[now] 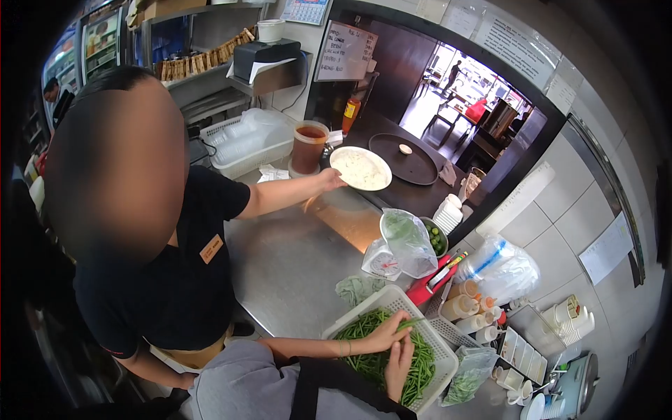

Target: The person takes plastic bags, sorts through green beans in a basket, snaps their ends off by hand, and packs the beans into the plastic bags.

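Green beans [364,327] fill a white perforated plastic basket [448,364] right in front of me. Over the basket, my left hand [383,336], with a thin band on its wrist, pinches a green bean [407,323] that points to the right. Just below it, my right hand [399,367] has its fingertips closed at the same bean, close against the left hand. The exact grip of the right fingers is partly hidden. A crumpled green cloth [358,289] lies beside the basket's far edge.
A person in a dark shirt [147,294] stands at left, one hand on a white plate of rice [360,169]. Beyond the steel table [294,259] are a dial scale [382,260] with a bagged green item, a round black tray [402,157] and sauce bottles [460,306].
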